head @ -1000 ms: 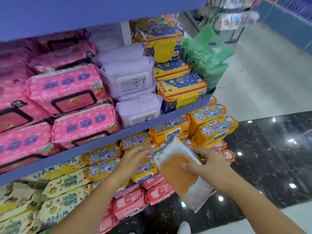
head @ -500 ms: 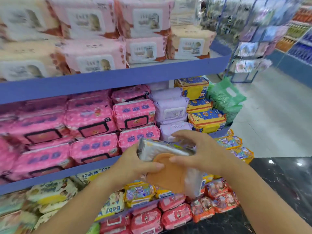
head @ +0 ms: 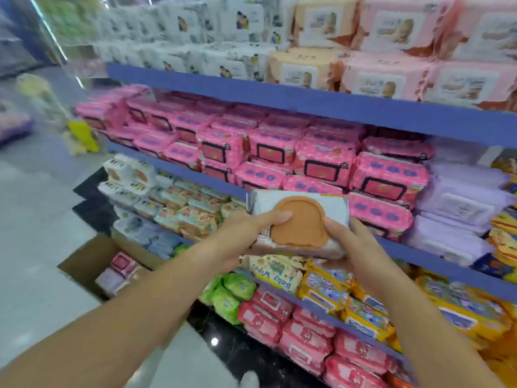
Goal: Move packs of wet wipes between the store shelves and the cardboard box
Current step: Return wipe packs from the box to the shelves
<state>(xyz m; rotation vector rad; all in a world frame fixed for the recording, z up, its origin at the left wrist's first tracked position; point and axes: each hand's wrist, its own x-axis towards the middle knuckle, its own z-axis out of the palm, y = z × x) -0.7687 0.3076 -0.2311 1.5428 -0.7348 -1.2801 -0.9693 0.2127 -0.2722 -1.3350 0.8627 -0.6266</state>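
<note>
Both hands grip one wipes pack (head: 298, 224).
Left hand (head: 246, 233) and right hand (head: 355, 245) clasp its ends before the shelves (head: 335, 106); cardboard box (head: 84, 261) sits lower left.

The cardboard box (head: 81, 256) stands open-topped on the floor. Its left half shows bare cardboard, room enough for a hand to drop in. Loose packs (head: 120, 268) fill the half toward the shelves (head: 307, 100). Left of the box the pale floor (head: 30, 219) lies open. Right of the box every shelf is stocked to its front edge, the pink packs (head: 321, 161) pressed together with no gap showing. Up and right of the box, the left hand (head: 240, 233) and right hand (head: 355, 245) grip a white pack (head: 299, 222), blocking that stretch of shelf front.
</note>
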